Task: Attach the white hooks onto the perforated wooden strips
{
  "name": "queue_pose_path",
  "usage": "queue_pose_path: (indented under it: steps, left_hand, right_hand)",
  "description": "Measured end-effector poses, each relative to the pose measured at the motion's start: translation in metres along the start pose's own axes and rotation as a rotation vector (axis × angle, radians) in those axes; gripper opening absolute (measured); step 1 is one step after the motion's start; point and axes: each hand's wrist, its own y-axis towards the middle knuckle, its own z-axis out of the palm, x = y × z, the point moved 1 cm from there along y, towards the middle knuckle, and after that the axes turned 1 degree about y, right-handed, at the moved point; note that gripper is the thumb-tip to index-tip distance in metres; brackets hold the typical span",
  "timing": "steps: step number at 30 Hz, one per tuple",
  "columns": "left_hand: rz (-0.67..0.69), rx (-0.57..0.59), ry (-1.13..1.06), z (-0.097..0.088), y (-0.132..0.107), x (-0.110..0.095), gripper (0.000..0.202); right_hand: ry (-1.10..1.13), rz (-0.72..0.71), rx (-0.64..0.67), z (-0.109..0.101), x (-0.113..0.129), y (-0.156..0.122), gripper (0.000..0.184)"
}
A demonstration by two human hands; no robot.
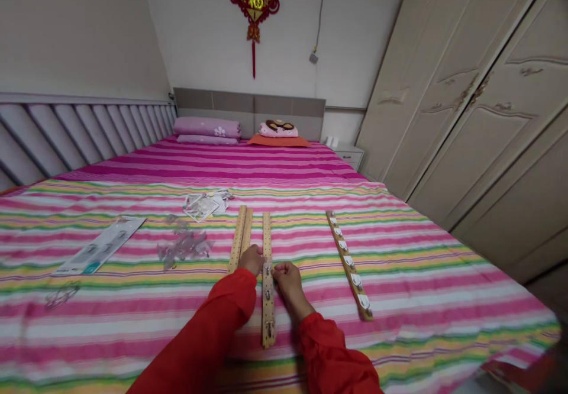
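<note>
A narrow wooden strip (pixel 268 314) dotted with small holes lies lengthwise in front of me. Several metal hooks sit along its near part. At the uppermost of these, a hook with a clear backing (pixel 267 269), both hands meet: the bent fingers of my left hand (pixel 252 260) close on its left side, and the pinched thumb and finger of my right hand (pixel 288 278) are at its right edge. The fingertips are small and partly hidden. Beside my left hand lie two more wooden strips (pixel 238 237), partly covered by it.
To the right lies a wooden strip with several white hooks (pixel 349 262). On the left are crumpled clear plastic pieces (pixel 186 245), a hook package (pixel 104 245), thin tangled loops (pixel 63 293) and opened packaging (pixel 206 204). All rest on a striped bedsheet (pixel 412 299).
</note>
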Motion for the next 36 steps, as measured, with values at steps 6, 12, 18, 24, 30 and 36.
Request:
queue_pose_path:
  steps: [6,12,18,24,30,36]
  left_hand:
    - [-0.012,-0.016,-0.039,-0.009,-0.013,-0.013,0.011]
    - [0.106,-0.154,-0.126,-0.061,-0.030,-0.010,0.013]
    - [0.088,-0.589,-0.107,-0.115,-0.032,0.041,0.017]
    - [0.108,-0.546,0.124,-0.120,-0.027,0.055,0.017]
    - [0.126,-0.490,0.129,-0.119,-0.027,0.055,0.012]
    - [0.206,-0.427,-0.209,-0.119,-0.040,0.050,0.017]
  right_hand:
    - [0.050,0.019,0.006,-0.001,0.010,-0.009,0.021]
    - [0.132,0.033,0.048,-0.005,0.021,-0.017,0.025]
    - [0.161,0.010,0.048,-0.005,0.021,-0.019,0.025]
    - [0.166,0.010,0.043,-0.005,0.022,-0.020,0.026]
    - [0.173,0.010,0.059,-0.006,0.024,-0.021,0.028]
    - [0.194,0.007,0.055,-0.007,0.023,-0.021,0.027]
